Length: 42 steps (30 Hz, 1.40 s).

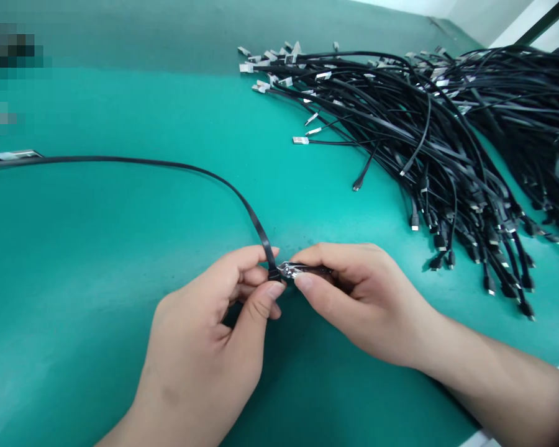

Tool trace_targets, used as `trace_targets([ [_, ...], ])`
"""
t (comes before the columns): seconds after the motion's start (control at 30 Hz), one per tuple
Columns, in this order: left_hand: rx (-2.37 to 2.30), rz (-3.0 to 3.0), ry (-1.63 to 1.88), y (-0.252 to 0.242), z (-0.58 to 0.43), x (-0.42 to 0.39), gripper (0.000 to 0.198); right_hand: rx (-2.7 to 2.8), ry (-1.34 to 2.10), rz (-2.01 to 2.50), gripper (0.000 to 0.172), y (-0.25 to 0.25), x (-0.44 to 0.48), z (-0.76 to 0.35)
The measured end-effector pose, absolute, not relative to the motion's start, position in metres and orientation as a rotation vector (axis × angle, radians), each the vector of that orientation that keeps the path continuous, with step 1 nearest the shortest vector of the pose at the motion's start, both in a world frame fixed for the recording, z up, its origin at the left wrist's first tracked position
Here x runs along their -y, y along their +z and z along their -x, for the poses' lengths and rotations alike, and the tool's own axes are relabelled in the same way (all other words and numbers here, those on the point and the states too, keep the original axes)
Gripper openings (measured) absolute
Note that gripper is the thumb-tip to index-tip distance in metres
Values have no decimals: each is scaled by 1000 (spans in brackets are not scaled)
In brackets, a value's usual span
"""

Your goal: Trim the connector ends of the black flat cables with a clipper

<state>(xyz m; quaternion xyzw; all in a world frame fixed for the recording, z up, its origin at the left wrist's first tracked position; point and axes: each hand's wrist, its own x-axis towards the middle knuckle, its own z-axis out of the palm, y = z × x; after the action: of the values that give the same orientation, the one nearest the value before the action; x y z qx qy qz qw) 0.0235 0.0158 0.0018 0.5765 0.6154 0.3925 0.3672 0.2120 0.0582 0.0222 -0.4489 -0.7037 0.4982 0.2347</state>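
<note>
Gripping a flat black cable (249,205) near its end in the closed left hand (200,335), pinching its small metal connector (298,269) in the right hand (363,304), holding both over the green worktop (97,310), with a heap of black cables (423,124) lying off to the right.

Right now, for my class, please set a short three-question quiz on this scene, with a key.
1. True or false: the left hand pinches the flat black cable beside a small metal connector.
2. Which is nearer the pile of black cables: the left hand or the right hand?
3. What lies under the hands: A) a wooden board, B) a teal mat, C) a white cloth?

Key: 1. True. 2. The right hand. 3. B.
</note>
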Motion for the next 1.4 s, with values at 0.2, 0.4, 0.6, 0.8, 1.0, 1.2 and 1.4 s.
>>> trace_targets([
  [0.2,-1577,-1491,1001,1,-24,-14,22,1940,1346,1270,25,23,-59,-212],
  [0.4,-1539,-1485,1019,0,-26,-16,22,1938,1329,1307,26,23,-59,-212],
  [0.6,-1518,-1479,1032,-1,-24,-16,22,1924,1352,1290,26,21,-60,-212],
  [0.8,-1510,-1480,1022,-2,-24,-17,23,1932,1330,1299,23,22,-59,-212],
  [1.0,-1534,-1488,1029,-2,-25,-16,23,1367,1561,1332,21,20,-67,-212],
  [1.2,-1530,-1482,1035,-2,-27,-15,25,1180,1713,1238,22,17,-71,-214],
  [1.4,-1569,-1498,1045,1,-28,-16,23,1191,1721,1232,22,17,-69,-213],
])
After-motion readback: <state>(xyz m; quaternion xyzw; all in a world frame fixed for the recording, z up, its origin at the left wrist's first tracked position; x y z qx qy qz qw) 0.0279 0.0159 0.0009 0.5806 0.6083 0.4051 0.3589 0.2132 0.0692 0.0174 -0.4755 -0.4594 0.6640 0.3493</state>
